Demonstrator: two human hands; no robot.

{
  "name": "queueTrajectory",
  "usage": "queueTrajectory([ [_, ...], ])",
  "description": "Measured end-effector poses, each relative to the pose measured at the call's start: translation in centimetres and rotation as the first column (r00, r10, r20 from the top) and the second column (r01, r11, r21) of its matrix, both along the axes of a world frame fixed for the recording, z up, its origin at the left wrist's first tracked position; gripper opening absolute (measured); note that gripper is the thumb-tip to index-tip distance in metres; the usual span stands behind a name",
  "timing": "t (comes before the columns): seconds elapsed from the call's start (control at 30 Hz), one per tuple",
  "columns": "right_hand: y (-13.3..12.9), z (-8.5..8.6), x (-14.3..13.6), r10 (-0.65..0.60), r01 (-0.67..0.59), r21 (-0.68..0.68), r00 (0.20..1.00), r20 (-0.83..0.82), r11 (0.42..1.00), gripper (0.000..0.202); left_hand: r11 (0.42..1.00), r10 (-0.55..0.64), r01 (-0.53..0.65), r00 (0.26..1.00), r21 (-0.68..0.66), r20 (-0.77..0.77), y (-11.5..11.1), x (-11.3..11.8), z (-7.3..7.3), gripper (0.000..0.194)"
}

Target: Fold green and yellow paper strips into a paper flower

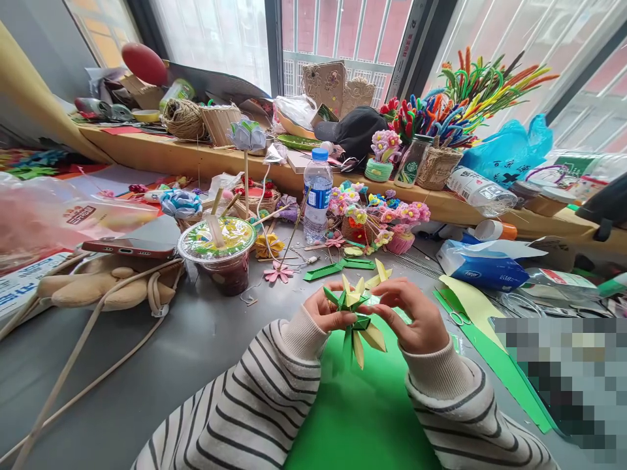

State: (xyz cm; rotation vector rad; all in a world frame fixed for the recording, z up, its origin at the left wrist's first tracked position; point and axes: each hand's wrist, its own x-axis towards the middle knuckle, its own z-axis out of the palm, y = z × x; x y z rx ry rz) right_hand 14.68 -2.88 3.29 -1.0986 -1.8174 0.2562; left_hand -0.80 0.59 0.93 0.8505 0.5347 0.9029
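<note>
At nine o'clock, the left hand [327,312] pinched the green-and-yellow folded-paper flower [351,298] above the green sheet [367,411]; at three, the right hand [417,316] met its edge, pinch unclear. Petal-adjusting, apparently; next called for steady left support.

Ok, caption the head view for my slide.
Left hand holds folded green-and-yellow paper, right hand at its edge, above a green sheet.

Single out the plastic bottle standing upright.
The blue-capped water bottle, on the table; the clear plastic bottle beside the blue bag lies on its side.
</note>
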Motion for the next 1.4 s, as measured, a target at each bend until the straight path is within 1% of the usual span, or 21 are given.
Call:
queueTrajectory([
  [0.03,0.0,0.0,0.0,-0.038,0.038,0.012,0.999,0.022,0.999,0.015,1.000,-0.019,0.019,1.000,-0.002,0.006,0.1,0.0,-0.2,0.045],
  [0.13,-0.3,0.1,-0.2,-0.035,0.026,0.083,0.994,0.107,0.996,0.007,0.998,-0.061,0.061,0.998,-0.005,0.019,0.3,0.2,-0.6,0.044],
  [0.2,-0.5,0.3,-0.6,-0.055,0.041,0.109,0.991,0.122,0.993,0.005,0.999,-0.049,0.049,0.999,-0.014,0.021,0.4,0.3,-0.8,0.047],
  [0.3,-0.7,0.4,-1.0,-0.096,0.090,0.081,0.992,0.080,0.993,0.006,1.000,-0.023,0.024,0.999,-0.012,0.039,0.5,0.3,-0.9,0.049],
  [0.37,-0.7,0.3,-1.2,-0.124,0.120,0.058,0.990,0.063,0.991,0.006,0.999,-0.048,0.048,0.998,0.003,0.050,0.5,0.3,-1.0,0.048],
  [0.43,-0.7,0.3,-1.1,-0.153,0.150,0.037,0.985,0.084,0.988,0.003,0.997,-0.075,0.075,0.996,0.004,0.043,0.5,0.3,-1.1,0.048],
  [0.5,-0.7,0.3,-1.1,-0.150,0.148,0.020,0.983,0.107,0.989,0.008,0.997,-0.079,0.079,0.997,-0.020,0.023,0.5,0.3,-1.2,0.051],
  [0.57,-0.6,0.3,-0.9,-0.113,0.113,0.004,0.987,0.113,0.994,0.005,0.996,-0.076,0.076,0.997,-0.044,0.012,0.5,0.4,-1.2,0.053],
  [0.6,-0.6,0.2,-0.8,-0.094,0.096,-0.010,0.989,0.110,0.995,0.003,0.996,-0.077,0.078,0.997,-0.051,0.010,0.5,0.4,-1.1,0.054],
  [0.67,-0.4,0.1,-0.5,-0.055,0.063,-0.069,0.992,0.112,0.996,0.006,0.996,-0.073,0.073,0.997,-0.052,0.010,0.4,0.5,-0.9,0.053],
  [0.73,-0.1,-0.1,-0.2,-0.008,0.028,-0.174,0.994,0.111,0.984,0.009,0.997,-0.057,0.058,0.998,-0.043,0.007,0.1,0.5,-0.6,0.051],
  [0.83,0.2,-0.5,0.1,0.018,0.001,-0.336,0.998,0.052,0.942,0.014,0.999,-0.045,0.045,0.999,-0.026,-0.009,-0.1,0.4,-0.3,0.047],
  [0.9,0.3,-0.8,0.0,0.018,-0.023,-0.397,1.000,-0.017,0.918,0.016,0.999,-0.050,0.049,0.999,-0.019,-0.018,-0.2,0.3,-0.2,0.046],
  [1.03,0.3,-1.2,-0.6,-0.022,-0.056,-0.422,0.984,-0.178,0.905,0.023,0.999,-0.045,0.044,0.999,-0.027,-0.028,-0.1,0.2,-0.2,0.046],
  [1.13,0.3,-1.6,-0.9,-0.039,-0.065,-0.412,0.970,-0.240,0.909,0.026,0.999,-0.039,0.038,0.999,-0.030,-0.031,-0.1,0.2,-0.2,0.045],
  [1.27,0.5,-1.9,-0.7,-0.024,-0.085,-0.435,0.970,-0.241,0.897,0.026,0.999,-0.033,0.033,0.999,-0.017,-0.032,0.0,0.3,-0.4,0.043],
  [1.4,0.6,-2.0,-0.2,0.001,-0.104,-0.507,0.980,-0.200,0.856,0.026,0.998,-0.057,0.056,0.997,-0.027,-0.047,0.4,0.3,-0.8,0.046],
])
